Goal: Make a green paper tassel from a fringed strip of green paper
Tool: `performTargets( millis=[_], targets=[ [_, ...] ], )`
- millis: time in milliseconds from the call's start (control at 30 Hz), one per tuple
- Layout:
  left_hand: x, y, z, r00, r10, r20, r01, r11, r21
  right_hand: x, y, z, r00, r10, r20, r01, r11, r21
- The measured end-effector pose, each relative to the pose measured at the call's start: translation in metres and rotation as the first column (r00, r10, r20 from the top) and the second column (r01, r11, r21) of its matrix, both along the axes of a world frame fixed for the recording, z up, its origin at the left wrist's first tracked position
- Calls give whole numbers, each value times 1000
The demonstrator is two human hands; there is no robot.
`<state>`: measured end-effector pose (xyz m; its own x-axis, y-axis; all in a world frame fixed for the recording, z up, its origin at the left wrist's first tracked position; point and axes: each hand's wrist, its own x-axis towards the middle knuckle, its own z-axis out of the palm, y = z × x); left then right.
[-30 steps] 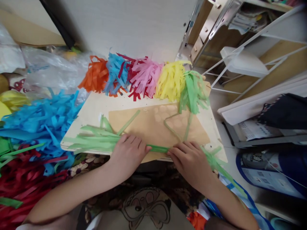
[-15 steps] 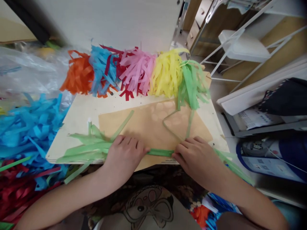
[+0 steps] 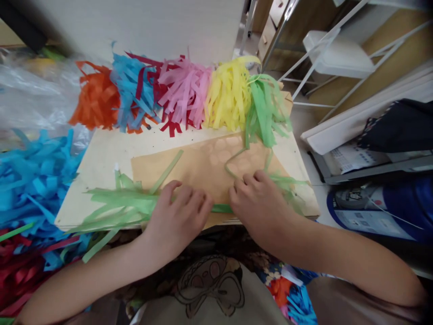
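A bundle of green fringe strips [image 3: 122,203] lies across the near edge of a pale board, its loose ends fanning out to the left. My left hand [image 3: 181,210] rests on the bundle with bent fingers closed over it. On the right, my right hand [image 3: 259,203] has its fingers curled together on the same bundle. A short, tightly gathered green stretch shows between the two hands. More green ends emerge beyond my right hand. Under the bundle is a sheet of brown paper [image 3: 199,162]. Both thumbs are mostly hidden.
Orange [image 3: 96,97], blue, pink, yellow [image 3: 230,95] and green tassels [image 3: 267,108] line the far side of the board [image 3: 104,146]. Blue strips [image 3: 34,176] and red strips [image 3: 23,275] are heaped at left. A blue container [image 3: 379,203] and a white folding chair [image 3: 341,56] stand at right.
My right hand has moved slightly up and left, closer to my left hand. The green ends on the right now lie higher on the board. The view has shifted a little.
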<state>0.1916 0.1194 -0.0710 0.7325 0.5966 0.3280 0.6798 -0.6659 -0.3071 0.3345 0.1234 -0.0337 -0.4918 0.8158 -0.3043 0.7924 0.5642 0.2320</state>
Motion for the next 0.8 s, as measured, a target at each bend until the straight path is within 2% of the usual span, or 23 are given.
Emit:
performTargets(
  millis=[67, 133, 200, 267, 367, 467, 633, 800],
  targets=[
    [1, -4, -5, 992, -125, 9, 125, 991, 51, -6, -15, -8, 998, 38, -47, -30, 985, 167],
    [0, -8, -11, 981, -192, 28, 189, 978, 86, -9, -35, -19, 995, 60, -75, -33, 949, 314],
    [-2, -13, -16, 982, -184, 34, 181, 980, 81, -10, -54, -31, 997, 33, -64, -2, 900, 435],
    [-4, -18, -18, 986, -165, 28, 163, 985, 57, -11, -67, -42, 999, -12, -51, 36, 863, 504],
    [-6, -28, -19, 996, -88, 4, 88, 995, 49, -14, -74, -55, 994, -73, -84, 107, 834, 542],
    [-6, -36, -20, 1000, -2, -8, 3, 998, 62, -11, -72, -62, 977, -106, -186, 193, 812, 551],
    [-6, -34, -16, 1000, -4, 15, 3, 999, 48, 6, -74, -64, 938, -182, -296, 327, 752, 572],
    [-3, -18, -8, 994, 11, 108, -6, 999, -44, 7, -69, -56, 909, -161, -384, 359, 772, 525]
  ],
)
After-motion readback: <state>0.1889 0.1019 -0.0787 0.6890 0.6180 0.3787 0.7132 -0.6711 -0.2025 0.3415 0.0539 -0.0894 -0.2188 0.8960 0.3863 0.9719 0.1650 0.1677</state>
